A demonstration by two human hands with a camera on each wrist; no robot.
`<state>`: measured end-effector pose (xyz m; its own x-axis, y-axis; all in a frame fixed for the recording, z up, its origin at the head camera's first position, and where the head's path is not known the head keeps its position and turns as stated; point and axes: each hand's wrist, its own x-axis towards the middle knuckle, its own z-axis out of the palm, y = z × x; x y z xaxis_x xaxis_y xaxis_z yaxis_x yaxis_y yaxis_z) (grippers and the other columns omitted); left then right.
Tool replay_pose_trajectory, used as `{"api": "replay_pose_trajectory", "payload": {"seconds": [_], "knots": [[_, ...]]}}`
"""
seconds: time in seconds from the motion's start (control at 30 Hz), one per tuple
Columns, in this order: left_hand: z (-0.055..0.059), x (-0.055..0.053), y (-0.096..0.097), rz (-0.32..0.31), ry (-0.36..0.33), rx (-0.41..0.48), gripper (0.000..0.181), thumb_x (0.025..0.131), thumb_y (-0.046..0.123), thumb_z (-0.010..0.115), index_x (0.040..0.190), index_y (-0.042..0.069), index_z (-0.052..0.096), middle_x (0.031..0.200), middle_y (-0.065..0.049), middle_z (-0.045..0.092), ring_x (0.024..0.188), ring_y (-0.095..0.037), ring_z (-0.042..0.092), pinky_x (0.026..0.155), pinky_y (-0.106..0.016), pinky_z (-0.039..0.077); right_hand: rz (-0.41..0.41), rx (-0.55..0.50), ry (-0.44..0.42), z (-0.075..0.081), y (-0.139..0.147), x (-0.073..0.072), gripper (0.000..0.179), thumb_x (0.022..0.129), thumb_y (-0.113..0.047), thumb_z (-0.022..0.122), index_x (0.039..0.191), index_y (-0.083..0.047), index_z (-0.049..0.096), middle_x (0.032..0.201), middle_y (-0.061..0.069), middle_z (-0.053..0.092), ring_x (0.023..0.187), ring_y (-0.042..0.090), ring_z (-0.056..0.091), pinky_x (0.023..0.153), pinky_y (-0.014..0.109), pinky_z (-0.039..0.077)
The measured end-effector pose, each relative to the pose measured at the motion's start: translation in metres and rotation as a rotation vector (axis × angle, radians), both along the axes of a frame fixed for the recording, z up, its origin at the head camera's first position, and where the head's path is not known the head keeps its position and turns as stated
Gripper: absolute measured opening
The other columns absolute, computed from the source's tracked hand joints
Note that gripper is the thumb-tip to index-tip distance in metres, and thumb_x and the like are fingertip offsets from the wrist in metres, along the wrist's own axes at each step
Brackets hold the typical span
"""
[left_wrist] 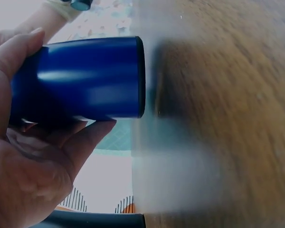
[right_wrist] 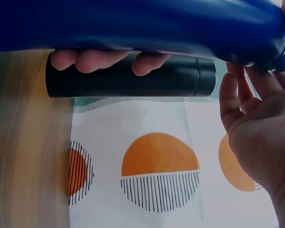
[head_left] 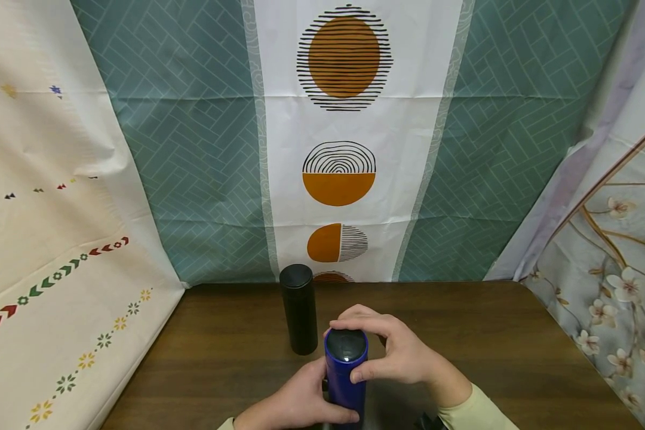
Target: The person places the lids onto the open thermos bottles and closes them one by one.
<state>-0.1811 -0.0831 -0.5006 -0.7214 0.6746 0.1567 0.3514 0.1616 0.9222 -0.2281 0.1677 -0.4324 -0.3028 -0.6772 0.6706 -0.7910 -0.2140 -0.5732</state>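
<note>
A blue flask (head_left: 345,383) with a dark top (head_left: 346,344) is held upright between both hands at the front of the table. My left hand (head_left: 301,397) grips its body, thumb across the near side and fingers round behind. In the left wrist view the flask's base (left_wrist: 140,78) is close over the wood. At the upper end, my right hand (head_left: 403,352) holds the cap, thumb in front and fingers on the far side. In the right wrist view those fingers reach the cap's rim. A black flask (head_left: 300,316) stands upright behind and to the left.
The brown wooden table (head_left: 220,346) ends at a green and white patterned cloth (head_left: 204,179) hanging at the back. A cream embroidered cloth (head_left: 59,239) borders the left side, and a floral cloth (head_left: 618,322) the right. A small dark object (head_left: 430,422) is near the right sleeve.
</note>
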Motion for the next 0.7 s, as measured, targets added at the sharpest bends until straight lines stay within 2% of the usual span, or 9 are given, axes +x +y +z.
{"api": "replay_pose_trajectory", "payload": {"seconds": [0.27, 0.57, 0.7], "knots": [[0.0017, 0.0013, -0.0003, 0.052, 0.012, -0.017, 0.066, 0.09, 0.028, 0.096, 0.146, 0.027, 0.061, 0.132, 0.01, 0.073, 0.118, -0.009, 0.071, 0.099, -0.03, 0.058, -0.021, -0.011, -0.015, 0.0016, 0.0011, 0.0021, 0.079, 0.085, -0.005, 0.096, 0.155, 0.003, 0.059, 0.138, 0.021, 0.069, 0.131, 0.033, 0.063, 0.112, 0.043, 0.054], [0.0008, 0.0006, 0.0016, 0.091, 0.037, -0.002, 0.066, 0.09, 0.028, 0.097, 0.146, 0.028, 0.062, 0.134, 0.008, 0.072, 0.118, -0.01, 0.071, 0.1, -0.032, 0.059, -0.064, -0.022, -0.027, 0.0038, -0.0016, 0.0047, 0.081, 0.081, 0.001, 0.096, 0.154, 0.0, 0.062, 0.137, 0.018, 0.071, 0.13, 0.032, 0.065, 0.11, 0.043, 0.055], [0.0009, -0.0002, 0.0027, 0.108, 0.069, -0.003, 0.068, 0.09, 0.03, 0.097, 0.148, 0.029, 0.061, 0.137, 0.007, 0.071, 0.119, -0.01, 0.071, 0.101, -0.032, 0.058, -0.088, -0.024, -0.025, 0.0052, -0.0032, 0.0059, 0.08, 0.08, 0.001, 0.096, 0.153, 0.0, 0.063, 0.137, 0.016, 0.071, 0.129, 0.031, 0.065, 0.109, 0.042, 0.056]]}}
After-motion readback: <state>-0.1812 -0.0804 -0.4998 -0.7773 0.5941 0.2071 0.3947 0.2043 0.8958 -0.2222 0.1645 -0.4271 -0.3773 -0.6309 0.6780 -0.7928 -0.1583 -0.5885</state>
